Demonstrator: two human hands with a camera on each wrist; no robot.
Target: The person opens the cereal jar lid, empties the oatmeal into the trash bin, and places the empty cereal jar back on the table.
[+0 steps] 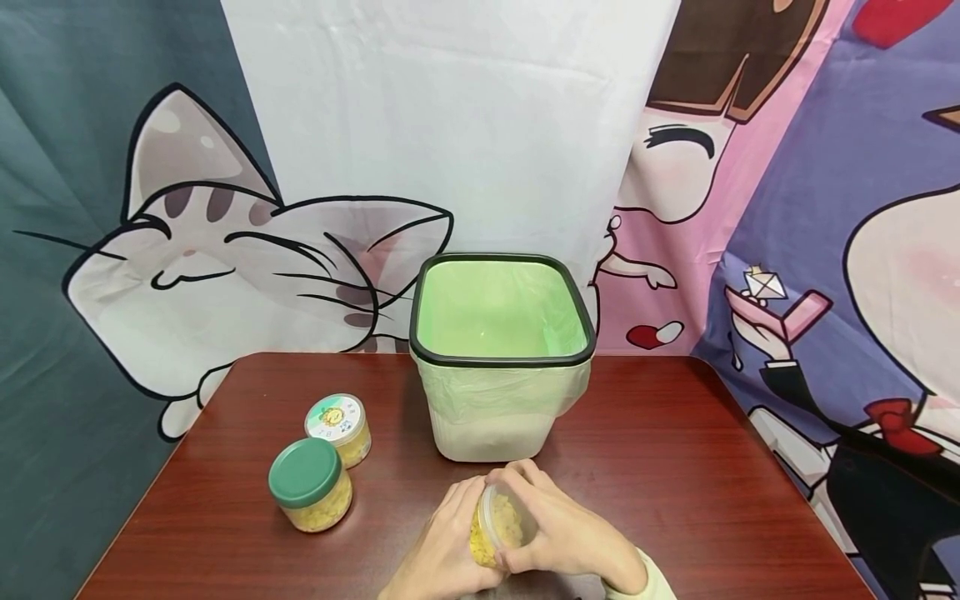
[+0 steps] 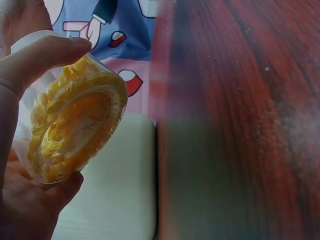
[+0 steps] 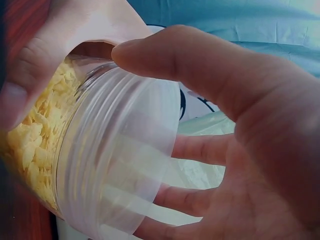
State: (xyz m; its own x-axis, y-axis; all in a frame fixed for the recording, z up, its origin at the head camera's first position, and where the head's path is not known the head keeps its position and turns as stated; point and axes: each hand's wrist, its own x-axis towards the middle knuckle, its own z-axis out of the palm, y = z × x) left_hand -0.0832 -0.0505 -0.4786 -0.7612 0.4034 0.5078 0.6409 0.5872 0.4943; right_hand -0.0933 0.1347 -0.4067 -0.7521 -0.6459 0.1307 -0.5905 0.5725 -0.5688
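Note:
Low over the front of the table, my left hand (image 1: 444, 537) grips a small clear jar (image 2: 75, 130) of yellow flakes, its thumb and fingers round the side. The jar is tilted, with its base showing in the left wrist view. My right hand (image 1: 573, 533) holds the jar's clear, see-through lid (image 3: 135, 155) from the other side, thumb at one edge and fingers spread round the opposite edge. In the right wrist view the lid sits against the ridged neck of the jar, and the flakes (image 3: 35, 145) lie toward the base.
On the left stand a jar with a green lid (image 1: 305, 473) and, behind it, a jar with a printed white lid (image 1: 335, 418). A bin (image 1: 483, 425) with a pale green liner and black rim stands at the back middle. Printed cloth (image 1: 465, 100) hangs behind the brown table (image 1: 675, 467).

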